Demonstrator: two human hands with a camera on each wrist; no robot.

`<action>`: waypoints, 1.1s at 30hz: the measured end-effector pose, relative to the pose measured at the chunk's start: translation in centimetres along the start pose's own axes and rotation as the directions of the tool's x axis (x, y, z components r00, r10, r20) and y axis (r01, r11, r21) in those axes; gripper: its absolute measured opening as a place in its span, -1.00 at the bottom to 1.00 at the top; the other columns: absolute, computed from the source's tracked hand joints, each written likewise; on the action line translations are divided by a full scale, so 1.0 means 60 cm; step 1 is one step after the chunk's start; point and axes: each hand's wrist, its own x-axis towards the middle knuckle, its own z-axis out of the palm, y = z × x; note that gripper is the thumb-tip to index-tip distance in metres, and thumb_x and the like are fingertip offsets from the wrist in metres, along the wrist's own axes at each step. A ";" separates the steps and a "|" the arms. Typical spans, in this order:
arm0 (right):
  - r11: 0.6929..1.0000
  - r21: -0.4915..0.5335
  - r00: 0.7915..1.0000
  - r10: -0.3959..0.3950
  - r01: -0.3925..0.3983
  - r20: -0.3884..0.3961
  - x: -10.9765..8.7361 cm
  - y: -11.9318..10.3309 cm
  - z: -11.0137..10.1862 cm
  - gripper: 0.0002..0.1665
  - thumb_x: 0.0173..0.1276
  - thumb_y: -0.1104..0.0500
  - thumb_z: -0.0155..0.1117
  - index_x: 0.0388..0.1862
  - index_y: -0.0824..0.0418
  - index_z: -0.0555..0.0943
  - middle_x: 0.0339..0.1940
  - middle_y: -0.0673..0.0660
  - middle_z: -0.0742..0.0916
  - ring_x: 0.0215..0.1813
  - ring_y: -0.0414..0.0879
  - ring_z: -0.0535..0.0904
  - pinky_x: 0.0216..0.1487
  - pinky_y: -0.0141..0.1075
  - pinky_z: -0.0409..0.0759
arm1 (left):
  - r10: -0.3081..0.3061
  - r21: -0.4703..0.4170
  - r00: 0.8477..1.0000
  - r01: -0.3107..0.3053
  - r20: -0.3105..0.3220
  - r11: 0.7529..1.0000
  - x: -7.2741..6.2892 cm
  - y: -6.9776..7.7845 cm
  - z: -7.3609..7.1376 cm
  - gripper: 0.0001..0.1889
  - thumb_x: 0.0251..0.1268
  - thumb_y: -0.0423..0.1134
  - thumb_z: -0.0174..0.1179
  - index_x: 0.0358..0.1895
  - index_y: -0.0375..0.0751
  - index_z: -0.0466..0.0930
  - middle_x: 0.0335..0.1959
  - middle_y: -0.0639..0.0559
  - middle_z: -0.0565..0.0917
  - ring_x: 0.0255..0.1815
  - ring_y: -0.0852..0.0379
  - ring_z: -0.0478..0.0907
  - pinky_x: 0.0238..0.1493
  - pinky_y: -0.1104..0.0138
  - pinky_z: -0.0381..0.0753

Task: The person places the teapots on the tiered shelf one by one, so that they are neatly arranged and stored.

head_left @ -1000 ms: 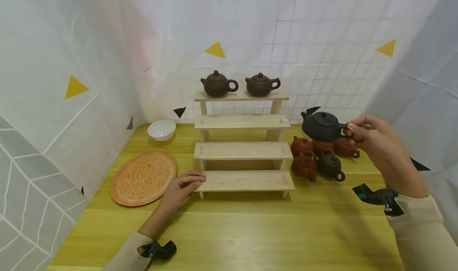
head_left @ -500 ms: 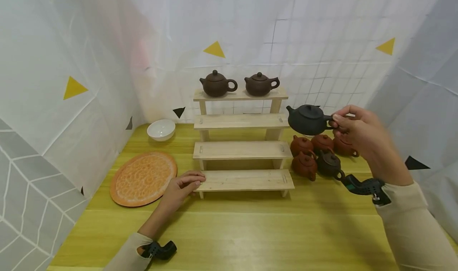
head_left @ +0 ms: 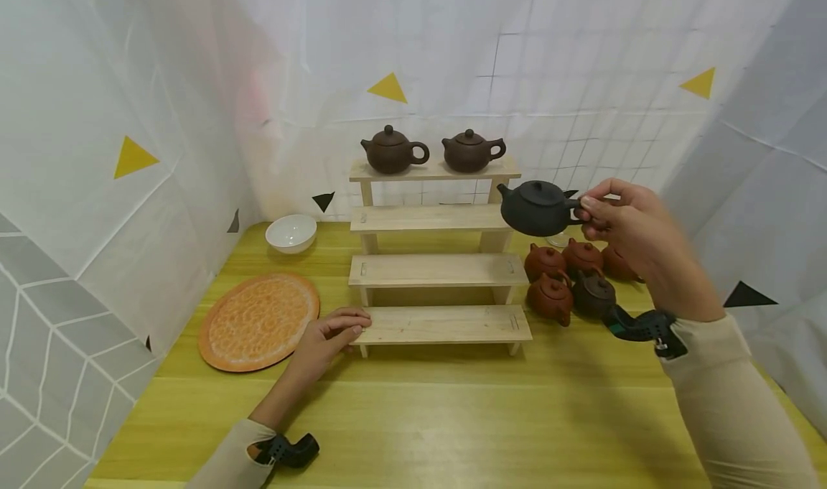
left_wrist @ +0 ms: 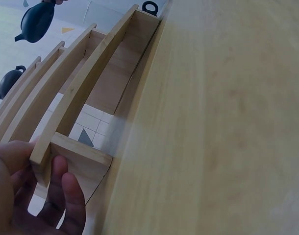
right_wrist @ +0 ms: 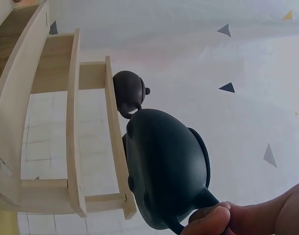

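In the head view my right hand (head_left: 623,216) pinches the handle of a flat black teapot (head_left: 538,209), held in the air near the right end of the second-highest step, its spout to the left. The right wrist view shows the underside of this teapot (right_wrist: 164,166). My left hand (head_left: 332,333) grips the left end of the lowest board of a stepped wooden shelf (head_left: 442,325). In the left wrist view its thumb lies over the board and the fingers (left_wrist: 56,186) curl below. On the top step sit two dark brown teapots, a left one (head_left: 390,151) and a right one (head_left: 469,151).
Right of the shelf, several reddish-brown teapots (head_left: 549,296) stand close together with a dark teapot (head_left: 593,293). At the left lie a white bowl (head_left: 292,234) and a round orange mat (head_left: 260,322) on the wooden table (head_left: 413,424). White sheeting (head_left: 581,58) surrounds the back and sides.
My right hand has carried the black teapot leftward and slightly up, from above the grouped teapots to the shelf's right side. My left hand has stayed at the lowest board.
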 end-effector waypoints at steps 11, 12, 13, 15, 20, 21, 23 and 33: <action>0.996 -0.084 1.000 0.003 -0.004 -0.013 0.012 -0.012 0.023 -0.82 0.63 0.17 0.17 -0.06 0.30 0.51 -0.35 0.11 0.63 -0.44 -0.06 0.50 -0.37 -0.34 0.57 | 0.012 0.004 1.000 -0.012 0.001 1.000 0.001 -0.003 -0.002 -0.76 0.58 -0.34 0.20 0.10 -0.37 0.76 0.25 -0.24 0.59 0.13 0.05 0.60 -0.23 0.21 0.71; 0.996 -0.087 1.000 -0.003 0.002 -0.015 0.013 -0.013 0.025 -0.83 0.64 0.18 0.17 -0.08 0.29 0.52 -0.36 0.11 0.63 -0.44 -0.07 0.50 -0.37 -0.34 0.57 | 0.011 0.004 1.000 -0.011 0.001 1.000 0.001 -0.002 -0.001 -0.76 0.58 -0.34 0.20 0.10 -0.37 0.76 0.25 -0.23 0.59 0.13 0.05 0.60 -0.23 0.21 0.71; 0.996 -0.086 1.000 -0.009 0.008 -0.014 0.014 -0.013 0.028 -0.84 0.64 0.18 0.16 -0.09 0.30 0.52 -0.36 0.12 0.63 -0.44 -0.07 0.50 -0.37 -0.34 0.57 | 0.004 0.002 1.000 -0.004 -0.002 1.000 0.001 -0.001 -0.001 -0.77 0.58 -0.33 0.21 0.10 -0.35 0.77 0.25 -0.21 0.59 0.13 0.05 0.60 -0.23 0.22 0.71; 0.995 -0.099 1.000 -0.023 0.022 -0.011 0.016 -0.013 0.034 -0.84 0.64 0.19 0.15 -0.09 0.30 0.52 -0.36 0.12 0.63 -0.44 -0.08 0.51 -0.37 -0.35 0.59 | -0.001 0.000 1.000 0.001 -0.003 1.000 0.001 0.000 -0.001 -0.77 0.57 -0.32 0.22 0.09 -0.33 0.77 0.25 -0.20 0.59 0.12 0.05 0.60 -0.23 0.21 0.71; 0.993 -0.107 0.999 -0.039 0.041 0.017 0.026 -0.011 0.048 -0.78 0.65 0.17 0.14 -0.08 0.36 0.51 -0.34 0.15 0.61 -0.46 -0.07 0.50 -0.38 -0.34 0.58 | -0.003 -0.005 1.000 0.003 -0.001 1.000 0.000 -0.001 -0.001 -0.77 0.57 -0.33 0.22 0.10 -0.34 0.77 0.25 -0.21 0.59 0.11 0.04 0.61 -0.22 0.20 0.72; 0.994 -0.101 0.999 -0.040 0.042 0.022 0.029 -0.011 0.051 -0.77 0.65 0.17 0.15 -0.08 0.37 0.50 -0.34 0.16 0.60 -0.46 -0.07 0.49 -0.38 -0.33 0.58 | -0.003 -0.005 1.000 0.003 -0.002 1.000 -0.001 -0.001 -0.001 -0.77 0.57 -0.34 0.22 0.10 -0.34 0.77 0.25 -0.21 0.59 0.12 0.05 0.61 -0.22 0.20 0.72; 0.994 -0.103 0.999 -0.042 0.045 0.030 0.033 -0.010 0.057 -0.77 0.65 0.18 0.15 -0.09 0.37 0.49 -0.34 0.15 0.59 -0.46 -0.07 0.50 -0.39 -0.33 0.57 | 0.000 -0.008 1.000 0.000 -0.002 1.000 -0.001 -0.002 -0.001 -0.77 0.57 -0.34 0.22 0.10 -0.35 0.76 0.25 -0.22 0.59 0.12 0.04 0.61 -0.22 0.19 0.72; 0.999 -0.043 0.998 -0.012 0.014 0.063 0.051 -0.013 0.083 -0.78 0.64 0.24 0.17 -0.01 0.42 0.45 -0.38 0.13 0.61 -0.44 -0.07 0.52 -0.36 -0.35 0.60 | -0.004 -0.011 1.000 0.004 -0.004 1.000 0.001 -0.003 0.000 -0.77 0.57 -0.33 0.22 0.09 -0.34 0.77 0.25 -0.21 0.59 0.12 0.05 0.61 -0.22 0.20 0.72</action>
